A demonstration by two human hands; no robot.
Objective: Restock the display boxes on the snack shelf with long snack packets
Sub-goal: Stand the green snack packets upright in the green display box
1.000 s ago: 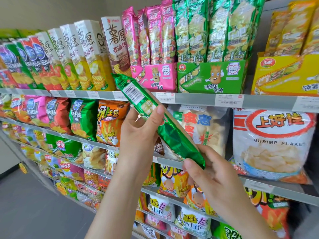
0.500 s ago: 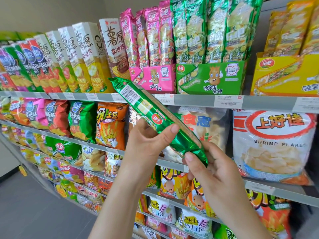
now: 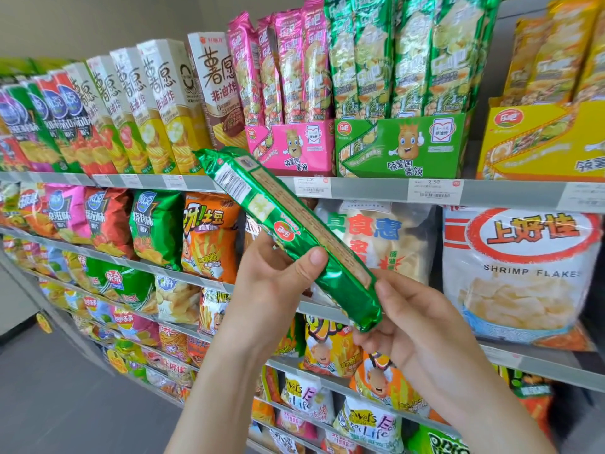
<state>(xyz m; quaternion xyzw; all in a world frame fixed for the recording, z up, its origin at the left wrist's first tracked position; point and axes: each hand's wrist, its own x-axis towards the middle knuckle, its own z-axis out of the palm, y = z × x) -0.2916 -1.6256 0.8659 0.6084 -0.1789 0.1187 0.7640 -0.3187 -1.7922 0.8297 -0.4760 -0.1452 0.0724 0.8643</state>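
A long green snack packet (image 3: pixel 281 224) slants from upper left to lower right in front of the shelves, its back seam and barcode toward me. My left hand (image 3: pixel 278 283) grips its middle, thumb across the front. My right hand (image 3: pixel 406 326) holds the lower end from underneath. On the top shelf stands a green display box (image 3: pixel 402 149) with several green long packets upright in it. A pink display box (image 3: pixel 291 147) to its left holds pink packets. A yellow display box (image 3: pixel 540 139) is at the far right.
Tall cardboard chip cartons (image 3: pixel 157 106) line the top shelf on the left. A grey shelf rail (image 3: pixel 370 188) with price tags runs below the boxes. Lower shelves carry chip bags and a large shrimp flakes bag (image 3: pixel 520 273). Grey floor (image 3: pixel 49 394) lies at lower left.
The packet has turned in my hands, now showing its seam side, and sits a little lower. My left thumb slid toward the packet's lower half.
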